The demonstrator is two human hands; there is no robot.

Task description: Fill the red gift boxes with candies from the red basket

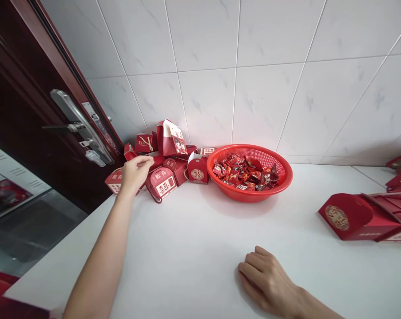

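Observation:
My left hand (136,173) is stretched out over the left end of a pile of red candy boxes, its thumb and forefinger slightly apart and nothing visible between them. Closest to its fingers is a red box (162,184) with a cream label and gold characters. Another box (114,181) is partly covered by the hand. Behind them a taller box (172,138) with a cartoon couple leans on the heap. Loosely curled, my right hand (267,279) rests on the white tabletop (187,257) and shows nothing in its fingers.
A red plastic basket (250,197) of wrapped candies stands right of the pile, near the tiled wall (207,102). More red boxes (360,217) lie in a row at the right edge. A dark red door (21,88) with a metal handle is at the left.

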